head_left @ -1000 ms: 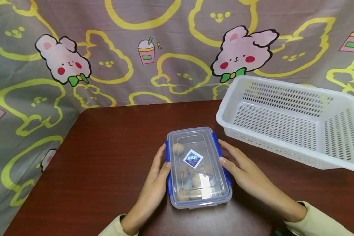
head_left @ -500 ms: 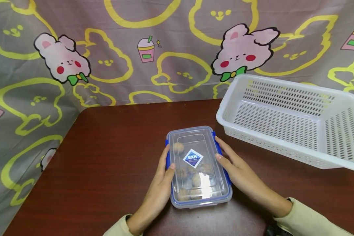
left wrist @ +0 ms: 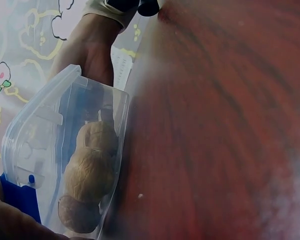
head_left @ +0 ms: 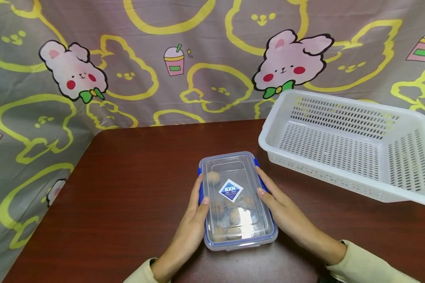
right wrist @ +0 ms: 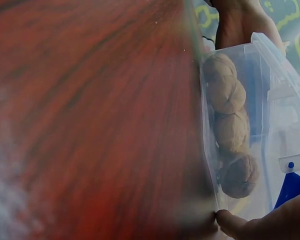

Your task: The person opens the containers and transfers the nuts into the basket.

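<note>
A clear plastic food container [head_left: 241, 169] with a transparent lid and blue side clips stands on the table in the head view. Several walnuts [head_left: 235, 216] show through it; in the right wrist view, walnuts [right wrist: 231, 132] are lined up along the near end. My left hand [head_left: 189, 232] grips the left side, its thumb over the lid's edge and its fingers along the wall. On the opposite side, my right hand [head_left: 290, 214] holds the container, thumb by the lid's rim. A fingertip [right wrist: 229, 222] shows at the container's lower edge in the right wrist view. The lid is on.
A white perforated plastic basket [head_left: 340, 179] stands on the table to the right, with no contents visible. A curtain [head_left: 134, 94] with cartoon rabbits hangs behind the dark red-brown table [head_left: 127, 188].
The left thumb has come up over the lid's edge, and the right hand has moved inward against the container's side. The container has stayed in about the same place.
</note>
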Motion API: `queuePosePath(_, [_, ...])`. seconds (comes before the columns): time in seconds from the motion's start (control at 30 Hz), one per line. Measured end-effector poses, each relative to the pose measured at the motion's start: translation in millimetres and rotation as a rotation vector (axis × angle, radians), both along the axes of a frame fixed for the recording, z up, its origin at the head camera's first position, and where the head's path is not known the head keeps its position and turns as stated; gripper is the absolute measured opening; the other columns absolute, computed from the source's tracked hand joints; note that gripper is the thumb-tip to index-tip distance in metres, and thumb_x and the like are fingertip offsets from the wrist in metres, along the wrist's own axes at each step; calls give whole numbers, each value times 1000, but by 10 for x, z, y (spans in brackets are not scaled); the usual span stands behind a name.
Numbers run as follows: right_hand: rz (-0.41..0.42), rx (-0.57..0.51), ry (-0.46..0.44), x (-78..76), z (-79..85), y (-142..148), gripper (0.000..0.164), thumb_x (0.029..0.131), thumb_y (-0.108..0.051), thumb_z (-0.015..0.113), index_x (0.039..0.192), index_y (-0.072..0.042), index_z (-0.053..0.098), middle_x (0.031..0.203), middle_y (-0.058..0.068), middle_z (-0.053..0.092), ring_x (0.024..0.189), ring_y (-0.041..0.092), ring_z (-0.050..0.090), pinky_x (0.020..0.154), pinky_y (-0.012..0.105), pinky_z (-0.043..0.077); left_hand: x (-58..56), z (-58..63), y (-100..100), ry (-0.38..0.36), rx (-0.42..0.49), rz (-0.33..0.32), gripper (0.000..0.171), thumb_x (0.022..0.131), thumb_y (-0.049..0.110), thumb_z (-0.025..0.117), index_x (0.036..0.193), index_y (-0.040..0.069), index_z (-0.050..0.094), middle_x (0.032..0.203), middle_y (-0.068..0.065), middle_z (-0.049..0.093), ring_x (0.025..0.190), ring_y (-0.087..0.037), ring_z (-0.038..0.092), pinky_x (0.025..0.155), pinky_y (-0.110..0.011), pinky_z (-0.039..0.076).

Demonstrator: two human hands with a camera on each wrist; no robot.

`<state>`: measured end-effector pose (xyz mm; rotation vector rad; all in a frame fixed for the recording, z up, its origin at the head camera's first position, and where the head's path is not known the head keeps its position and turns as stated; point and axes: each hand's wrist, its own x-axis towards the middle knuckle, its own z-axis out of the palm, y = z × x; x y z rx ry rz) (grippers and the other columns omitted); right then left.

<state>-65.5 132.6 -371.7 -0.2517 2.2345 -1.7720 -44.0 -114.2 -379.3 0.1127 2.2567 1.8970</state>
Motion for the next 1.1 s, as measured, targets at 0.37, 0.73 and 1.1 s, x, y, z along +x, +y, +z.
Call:
queuePosePath(0.37, [9,-38,-24,-2,-64,-8,54,115,-34,33,167,-44,17,177,-1,12,159,31,18,127,61,21,-19,-29,-26,3,-5,-33,57,116,38,26,167,45,3,178,-4,1,161,-36,8,128,-71,5])
queuePosePath(0.73, [9,-62,-30,3,-89,2,53,116,-35,31,166,-45,20,176,1,17,153,35,32,120,57,36,-16,-16,-31,4,-22,-40,57,116,38,26,167,45,3,178,-2,2,162,-34,4,128,-70,2])
queuePosePath(1.1, [8,-60,-24,8,-84,7,53,116,-35,31,166,-44,19,176,1,16,154,36,31,121,59,35,-10,4,-46,8,-54,-32,56,115,39,27,166,47,5,178,1,2,163,-34,4,128,-70,2])
